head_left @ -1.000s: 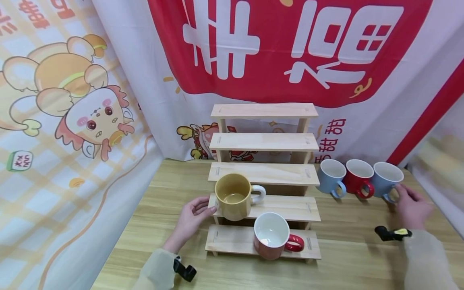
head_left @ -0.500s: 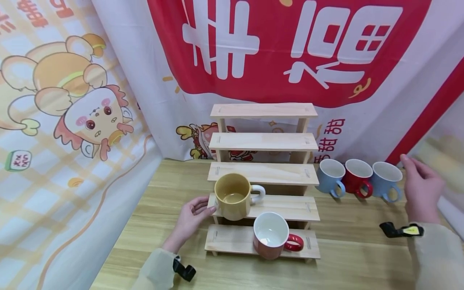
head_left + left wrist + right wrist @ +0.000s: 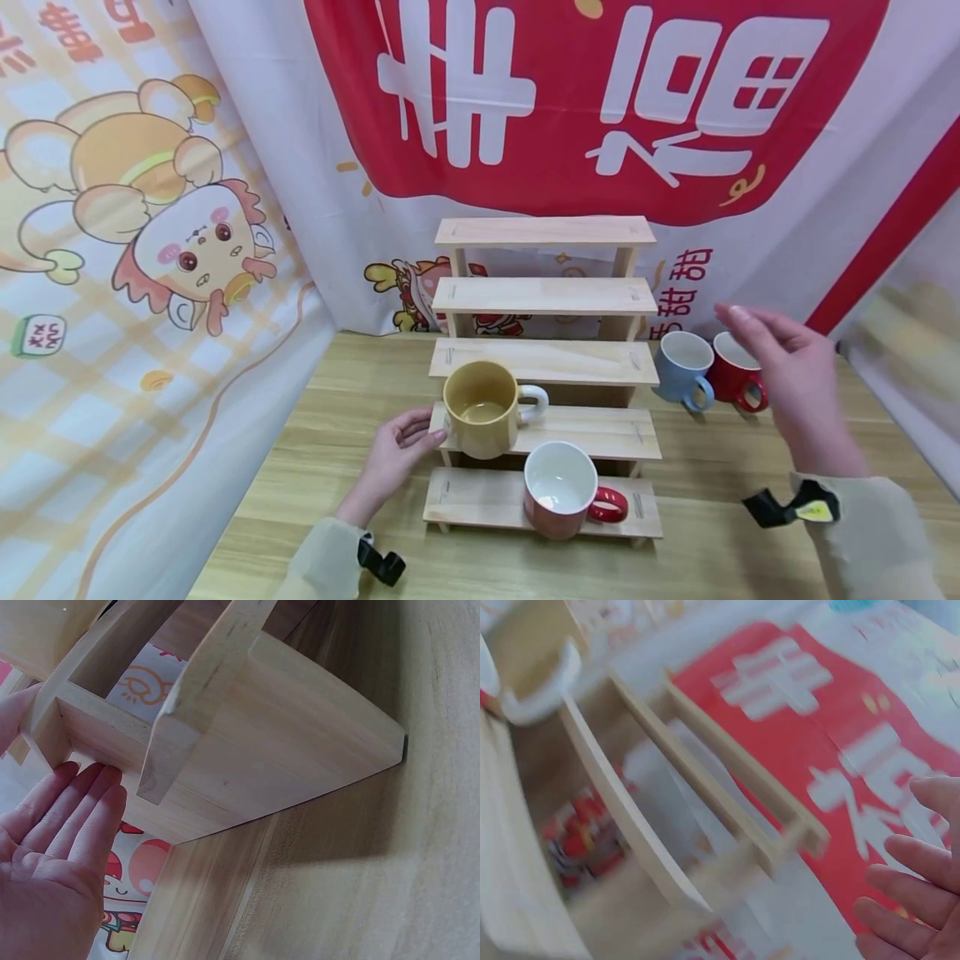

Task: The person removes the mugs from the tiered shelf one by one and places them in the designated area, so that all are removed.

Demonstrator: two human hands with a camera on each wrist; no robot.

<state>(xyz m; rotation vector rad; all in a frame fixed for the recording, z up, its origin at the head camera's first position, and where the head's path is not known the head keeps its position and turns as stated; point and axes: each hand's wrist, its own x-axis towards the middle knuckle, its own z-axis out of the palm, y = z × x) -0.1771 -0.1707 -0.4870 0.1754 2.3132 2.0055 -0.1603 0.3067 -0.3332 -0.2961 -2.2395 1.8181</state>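
My left hand [image 3: 396, 450] holds the left end of a step of the pale wooden tiered rack [image 3: 540, 360], thumb on one side and fingertips [image 3: 71, 771] on the other in the left wrist view. Right beside the thumb, a yellow mug [image 3: 482, 417] with a white handle stands on that step. On the lowest step is a mug with a red handle [image 3: 609, 505], white inside. My right hand [image 3: 802, 375] is raised with nothing in it, fingers extended. In the head view it overlaps the red mug [image 3: 731, 379], next to a light blue mug [image 3: 681, 375].
The wooden table [image 3: 712, 542] runs in front of and beside the rack. Behind it hangs a white cloth with a red printed panel [image 3: 570, 108]. A patterned cloth [image 3: 150, 375] slopes down along the left.
My right hand has let go of the rightmost blue mug's handle, lifted, then swung left over the mugs, hiding that mug. The left hand has stayed on the rack.
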